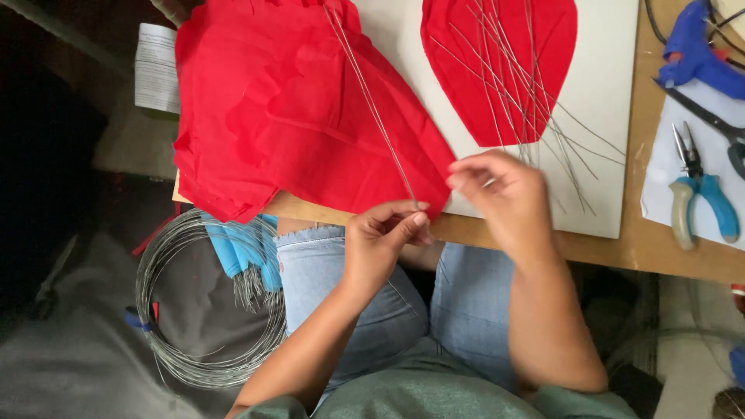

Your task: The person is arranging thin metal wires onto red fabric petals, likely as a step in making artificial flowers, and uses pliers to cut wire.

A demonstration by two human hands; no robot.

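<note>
My left hand (pixel 384 237) pinches the near end of a thin straight wire (pixel 371 105) that runs up and away over a pile of red tissue paper (pixel 287 116). My right hand (pixel 500 198) hovers at the table's front edge, fingers curled at the corner of the red paper; what it grips is blurred. Past it, several loose straight wires (pixel 535 101) lie fanned over a rounded red paper cutout (pixel 500 46) on a white board (pixel 605 85).
Blue-handled pliers (pixel 698 194) rest on a white sheet at right, with a blue glue gun (pixel 694 50) and scissors behind. A coil of grey wire (pixel 206 299) and blue paper strips (pixel 240 252) lie on the floor to my left. My jeans-clad knees sit under the wooden table edge (pixel 644 252).
</note>
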